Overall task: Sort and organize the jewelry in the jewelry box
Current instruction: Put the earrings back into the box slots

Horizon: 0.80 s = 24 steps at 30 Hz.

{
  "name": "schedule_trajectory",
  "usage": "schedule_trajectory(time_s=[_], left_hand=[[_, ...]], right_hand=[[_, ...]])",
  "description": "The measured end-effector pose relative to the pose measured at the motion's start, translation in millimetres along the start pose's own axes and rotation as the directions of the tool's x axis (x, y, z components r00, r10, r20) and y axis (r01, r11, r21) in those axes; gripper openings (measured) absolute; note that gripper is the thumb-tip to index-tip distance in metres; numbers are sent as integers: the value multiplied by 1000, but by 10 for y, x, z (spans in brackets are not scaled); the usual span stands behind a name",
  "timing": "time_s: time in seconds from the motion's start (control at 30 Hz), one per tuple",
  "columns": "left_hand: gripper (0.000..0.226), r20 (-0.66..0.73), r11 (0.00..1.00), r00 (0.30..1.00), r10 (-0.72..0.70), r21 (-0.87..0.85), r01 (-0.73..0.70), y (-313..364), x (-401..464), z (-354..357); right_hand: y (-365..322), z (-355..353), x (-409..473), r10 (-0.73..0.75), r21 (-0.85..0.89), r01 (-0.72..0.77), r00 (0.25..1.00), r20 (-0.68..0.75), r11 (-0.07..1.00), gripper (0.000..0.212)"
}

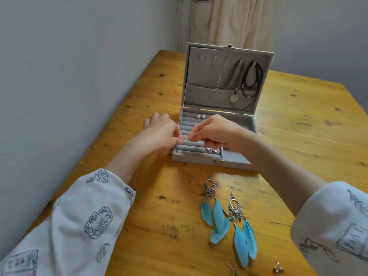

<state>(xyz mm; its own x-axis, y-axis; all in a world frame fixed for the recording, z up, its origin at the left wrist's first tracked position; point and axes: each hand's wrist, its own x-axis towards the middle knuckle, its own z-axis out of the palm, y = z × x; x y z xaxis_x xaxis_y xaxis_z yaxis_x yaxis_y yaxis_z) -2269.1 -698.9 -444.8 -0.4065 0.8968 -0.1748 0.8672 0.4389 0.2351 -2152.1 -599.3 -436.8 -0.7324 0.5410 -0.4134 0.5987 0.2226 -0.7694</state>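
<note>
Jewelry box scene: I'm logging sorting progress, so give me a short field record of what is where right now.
box: grey jewelry box, lid open and upright, on wooden table
lid: necklaces hang inside
ring rolls: pearl studs in a far row; silver earrings in the nearest row
left hand: pinching a small silver piece over the rolls
right hand: pinching the same piece
still on table: two blue feather earrings; small metal pieces at the near edge
</note>
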Motion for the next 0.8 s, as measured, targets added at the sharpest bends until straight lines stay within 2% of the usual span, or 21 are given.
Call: schedule_trajectory(time_s=[0.2,0.43,0.8], left_hand=[[5,37,995,999,31,93,-35,52,129,-38],[7,80,985,995,54,159,-66,83,212,-39],[16,47,993,998,-29,112,23,117,236,-13]], right_hand=[[-15,45,159,78,-67,-76,997,28,995,12],[15,93,224,116,-145,-113,993,18,983,30],[-72,179,298,45,-346,-75,995,-94,935,22]])
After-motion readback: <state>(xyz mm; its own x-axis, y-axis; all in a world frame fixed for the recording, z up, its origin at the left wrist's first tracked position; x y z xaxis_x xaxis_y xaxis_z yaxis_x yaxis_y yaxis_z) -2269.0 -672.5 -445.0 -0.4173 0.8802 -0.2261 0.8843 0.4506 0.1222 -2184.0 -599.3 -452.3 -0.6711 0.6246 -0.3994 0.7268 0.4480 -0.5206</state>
